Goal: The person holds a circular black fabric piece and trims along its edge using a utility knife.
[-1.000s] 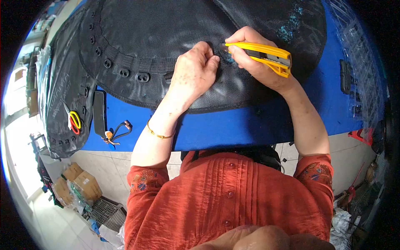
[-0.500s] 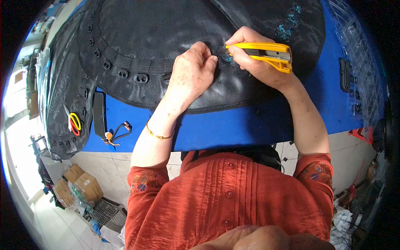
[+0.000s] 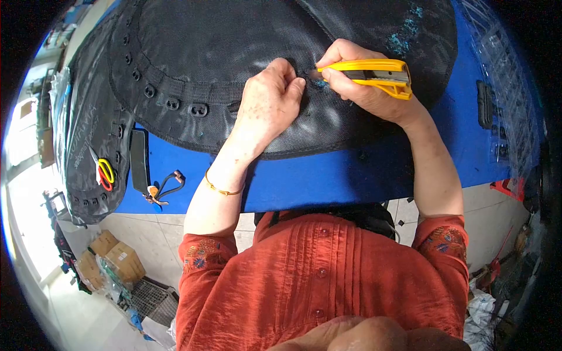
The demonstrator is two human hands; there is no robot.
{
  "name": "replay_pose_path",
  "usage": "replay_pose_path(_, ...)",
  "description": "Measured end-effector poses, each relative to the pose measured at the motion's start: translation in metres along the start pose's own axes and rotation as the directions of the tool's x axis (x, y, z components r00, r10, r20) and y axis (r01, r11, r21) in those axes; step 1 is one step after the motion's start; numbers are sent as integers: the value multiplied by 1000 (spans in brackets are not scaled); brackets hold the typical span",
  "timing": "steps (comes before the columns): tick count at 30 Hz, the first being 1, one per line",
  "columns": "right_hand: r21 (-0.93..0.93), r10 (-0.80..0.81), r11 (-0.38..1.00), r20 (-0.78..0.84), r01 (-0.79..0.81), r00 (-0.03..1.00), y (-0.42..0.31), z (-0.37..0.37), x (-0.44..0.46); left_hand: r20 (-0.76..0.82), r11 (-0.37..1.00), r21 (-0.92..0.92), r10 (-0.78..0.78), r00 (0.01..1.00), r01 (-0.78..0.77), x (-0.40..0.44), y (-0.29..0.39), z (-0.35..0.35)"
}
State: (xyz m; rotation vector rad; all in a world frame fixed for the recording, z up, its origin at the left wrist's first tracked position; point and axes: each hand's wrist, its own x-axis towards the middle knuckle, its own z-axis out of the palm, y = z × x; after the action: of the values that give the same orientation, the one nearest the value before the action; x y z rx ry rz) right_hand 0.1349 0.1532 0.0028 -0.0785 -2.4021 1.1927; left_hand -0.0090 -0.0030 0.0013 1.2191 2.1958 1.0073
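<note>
Gripping what, right hand [image 3: 366, 88]?

Yellow cutter [image 3: 383, 63]. Fingers and thumb closed round its front part, body sticking out past the palm toward the right wrist. Tip points at the left hand [image 3: 269, 99].

Blade out?

Tip is blurred, so I can't really say. It sits just above the black mesh piece [image 3: 205, 44], next to some small blue bits [image 3: 320, 84].

Left hand state?

Resting on the mesh, fingers curled in, thumb up against the index. Gap looks closed. Can't tell what, if anything, is pinched in there. Gold bracelet [image 3: 221, 190] on that forearm.

Hands touching?

No, apart, with the cutter tip between them.

Where's the mesh?

Spread over the blue table [image 3: 281, 184], under both hands. Black fittings [image 3: 199, 110] run along its curved band, left of the left hand. Blue marks [image 3: 400, 42] on the upper right part.

Other stuff?

Scissors [image 3: 104, 171], red and yellow handles, on a second black piece [image 3: 88, 131] at the left. Flat black strip [image 3: 140, 161] and a looped dark strap [image 3: 171, 186] on the table beside it. Clear plastic [image 3: 500, 64] along the right edge, cardboard boxes [image 3: 123, 260] on the floor lower left.
</note>
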Motion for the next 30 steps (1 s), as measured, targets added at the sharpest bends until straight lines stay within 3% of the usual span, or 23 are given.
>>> replay_pose_path(8, 85, 178, 979, 90, -186, 980, -4, -13, -2, 18, 999, -15, -29, 999, 29, 0, 1, -1)
replay_pose_path(18, -33, 135, 991, 73, -133, 988, -3, -18, -3, 50, 999, 34, -21, 999, 20, -1, 8, -7)
replay_pose_path(21, 24, 179, 983, 90, -182, 980, -2, -18, -3, 67, 999, 24, -33, 997, 32, 1, 4, -6)
replay_pose_path(23, 2, 92, 996, 52, -92, 994, -3, -19, -2, 84, 999, -2, -52, 995, 53, 1, 2, -5)
replay_pose_path(25, 48, 119, 991, 50, -122, 992, -4, -18, -1, 96, 992, -99, -72, 993, 81, 1, 2, -4)
replay_pose_path(30, 137, 91, 986, 59, -98, 994, -5, -12, 0, 93, 997, -29, -65, 994, 67, 0, 7, -7)
